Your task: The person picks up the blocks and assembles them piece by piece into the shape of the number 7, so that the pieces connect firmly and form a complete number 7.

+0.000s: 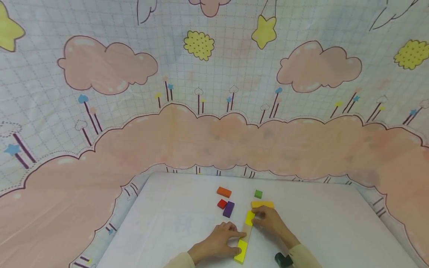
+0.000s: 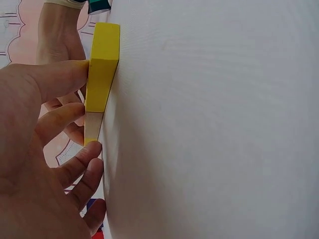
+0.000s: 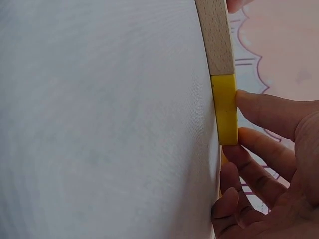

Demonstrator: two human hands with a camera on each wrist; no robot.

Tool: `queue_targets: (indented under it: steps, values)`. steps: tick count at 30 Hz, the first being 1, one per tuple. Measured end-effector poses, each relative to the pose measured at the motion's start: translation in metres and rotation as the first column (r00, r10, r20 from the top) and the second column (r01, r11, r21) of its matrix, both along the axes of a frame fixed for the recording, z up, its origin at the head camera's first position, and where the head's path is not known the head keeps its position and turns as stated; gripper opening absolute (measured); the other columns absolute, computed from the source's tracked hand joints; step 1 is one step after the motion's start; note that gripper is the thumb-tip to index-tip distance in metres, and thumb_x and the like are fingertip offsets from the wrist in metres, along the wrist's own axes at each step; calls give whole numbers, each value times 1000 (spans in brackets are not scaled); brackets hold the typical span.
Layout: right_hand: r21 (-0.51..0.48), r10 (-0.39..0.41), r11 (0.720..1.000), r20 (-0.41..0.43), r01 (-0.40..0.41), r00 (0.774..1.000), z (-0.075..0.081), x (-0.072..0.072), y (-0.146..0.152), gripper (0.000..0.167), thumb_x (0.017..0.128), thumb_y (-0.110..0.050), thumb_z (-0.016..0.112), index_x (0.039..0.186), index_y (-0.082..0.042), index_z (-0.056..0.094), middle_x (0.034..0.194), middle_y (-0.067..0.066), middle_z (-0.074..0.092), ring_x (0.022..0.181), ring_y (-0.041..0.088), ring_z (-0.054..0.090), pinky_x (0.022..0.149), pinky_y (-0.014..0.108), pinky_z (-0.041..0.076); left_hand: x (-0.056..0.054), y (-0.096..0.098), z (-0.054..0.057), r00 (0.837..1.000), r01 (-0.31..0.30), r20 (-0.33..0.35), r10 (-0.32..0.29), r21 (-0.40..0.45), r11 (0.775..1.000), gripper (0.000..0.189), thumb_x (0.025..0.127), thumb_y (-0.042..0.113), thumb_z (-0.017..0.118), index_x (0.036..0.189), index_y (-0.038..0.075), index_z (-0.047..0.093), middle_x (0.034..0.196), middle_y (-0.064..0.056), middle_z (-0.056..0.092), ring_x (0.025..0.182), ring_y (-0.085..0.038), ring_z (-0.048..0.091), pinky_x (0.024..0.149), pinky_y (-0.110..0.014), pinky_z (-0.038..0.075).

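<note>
A straight row lies on the white table: a near yellow block (image 1: 242,257), a plain wooden block (image 1: 247,230) and a far yellow block (image 1: 250,216). From the left, my left hand (image 1: 218,241) touches the row, thumb on the near yellow block and index finger on the wooden one, both fairly straight. My right hand (image 1: 269,220) is at the far yellow block (image 3: 226,109), its thumb against the side and index finger at the end, other fingers curled. Beyond that end, an orange-yellow block (image 1: 263,204) lies crosswise, partly behind the right hand.
Left of the row lie an orange block (image 1: 223,192), a red block (image 1: 222,203) and a purple block (image 1: 228,209). A green cube (image 1: 258,194) sits farther back. Beside the right wrist is a dark green object (image 1: 283,259), partly hidden. A patterned cloth (image 1: 214,141) rises behind the table.
</note>
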State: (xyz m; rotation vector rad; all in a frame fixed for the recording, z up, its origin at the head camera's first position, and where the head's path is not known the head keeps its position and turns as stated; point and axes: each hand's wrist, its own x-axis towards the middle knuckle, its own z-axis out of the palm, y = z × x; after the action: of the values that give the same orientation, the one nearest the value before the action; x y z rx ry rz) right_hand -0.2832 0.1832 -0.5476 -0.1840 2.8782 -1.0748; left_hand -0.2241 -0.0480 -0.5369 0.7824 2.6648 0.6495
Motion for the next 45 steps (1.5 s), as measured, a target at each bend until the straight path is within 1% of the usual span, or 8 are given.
queue_targets:
  steps: [6, 12, 19, 21, 26, 34, 42, 45]
  values:
    - [-23, 4, 1000, 27, -4, 1000, -1, -1, 0, 35, 79, -17, 80, 114, -16, 72, 118, 3, 68, 108, 21, 61, 98, 48, 49, -2, 1, 2, 1000, -4, 14, 5, -22, 1000, 56, 86, 46, 71, 139, 44, 52, 115, 15, 53, 103, -7, 44, 95, -34, 42]
    - [-21, 20, 1000, 2, -20, 1000, -1, -1, 2, 34, 81, -17, 79, 113, -17, 72, 117, 2, 68, 104, 19, 62, 96, 46, 51, -10, 5, 5, 995, -50, 82, 54, -53, 997, 65, 82, 47, 75, 140, 50, 45, 122, 11, 55, 111, -12, 49, 106, -44, 40]
    - [-25, 35, 999, -8, -36, 999, -1, 0, 3, 34, 80, -15, 80, 113, -16, 73, 113, 1, 69, 100, 17, 61, 94, 46, 51, -25, 8, 6, 992, -35, 116, 46, -102, 994, 75, 77, 49, 79, 143, 49, 43, 111, 10, 59, 99, -11, 53, 102, -48, 42]
    - [-30, 37, 999, -10, -37, 999, -2, 1, 3, 34, 79, -16, 80, 112, -16, 73, 112, 0, 69, 99, 16, 61, 94, 46, 51, -28, 9, 6, 991, -35, 125, 50, -120, 992, 78, 76, 49, 80, 143, 51, 41, 107, 11, 59, 97, -9, 53, 101, -48, 44]
    - [-39, 36, 999, -12, -36, 999, -3, 1, 5, 34, 78, -15, 81, 112, -17, 73, 112, 0, 69, 99, 16, 61, 93, 46, 51, -35, 14, 4, 984, -50, 161, 76, -158, 986, 79, 74, 46, 83, 140, 57, 40, 103, 9, 58, 94, -14, 52, 93, -50, 49]
    - [-35, 33, 999, 2, -33, 999, -2, 0, 5, 34, 80, -14, 79, 113, -17, 73, 114, 0, 69, 100, 17, 61, 93, 45, 51, -37, 17, 12, 980, -46, 181, 79, -180, 983, 79, 73, 44, 84, 139, 56, 43, 103, 7, 58, 91, -15, 52, 93, -54, 49]
    - [-50, 36, 998, 11, -36, 999, -4, 0, 6, 30, 84, -15, 76, 113, -18, 72, 114, 0, 69, 102, 18, 62, 95, 47, 51, -36, 18, 14, 982, -51, 168, 86, -201, 978, 79, 72, 44, 85, 138, 57, 44, 123, 5, 61, 111, -20, 56, 104, -61, 41]
    - [-58, 28, 998, 20, -27, 999, -5, 1, 6, 29, 85, -17, 75, 114, -17, 72, 116, 1, 68, 104, 20, 62, 96, 48, 50, -37, 18, 14, 983, -50, 163, 84, -201, 978, 80, 71, 44, 85, 138, 57, 44, 114, 6, 61, 105, -18, 57, 101, -60, 43]
